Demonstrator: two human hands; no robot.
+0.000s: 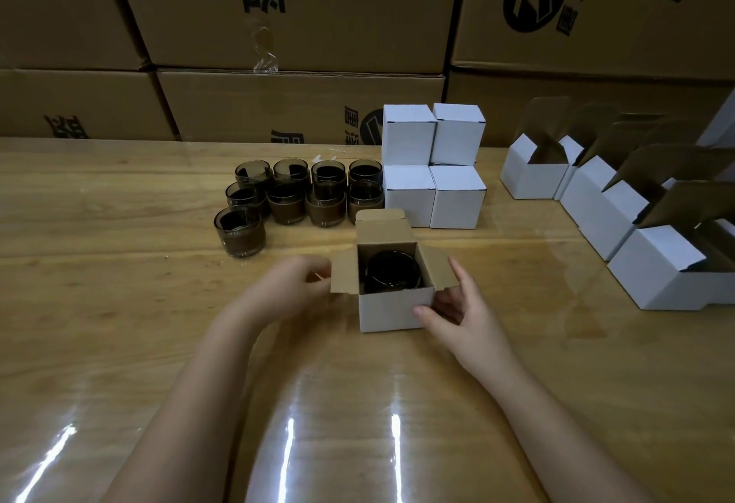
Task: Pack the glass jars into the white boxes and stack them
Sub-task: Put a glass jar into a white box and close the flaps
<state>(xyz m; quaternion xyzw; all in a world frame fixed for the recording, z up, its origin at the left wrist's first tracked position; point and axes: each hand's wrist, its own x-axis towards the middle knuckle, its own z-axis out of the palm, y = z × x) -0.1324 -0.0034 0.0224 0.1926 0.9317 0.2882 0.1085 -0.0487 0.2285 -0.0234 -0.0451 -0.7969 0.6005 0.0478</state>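
Task box: open white box (391,309) stands on the worktop (119,303), centre, just in front of the person; top lid flap is up at the back and both side flaps are splayed out (brown cardboard inside).
Jar in box: one dark glass jar (391,274) sits upright inside the open box, its rim below the box edge.
Left hand (290,291): at the box's left side; fingers curled and pressed together, tips pinching the edge of the left side flap.
Right hand (457,311): grips the box's front right corner, thumb flat on the white front wall; index finger is stretched up along the right side flap, the other fingers tucked behind the side wall (partly hidden).
Loose jars (298,196): nine dark glass jars behind and left of the open box, in two rows of four plus one out front on the left. All are upright and packed close, and several have a brown lower part.
Packed stack (433,168): four closed white boxes, two on two, just right of the jars and right behind the open box.
Empty boxes (596,200): a row of open white boxes with lids up, at the right side of the worktop, well apart from the hands.
Background: big brown cartons (298,5) with black print, stacked along the back edge of the worktop.
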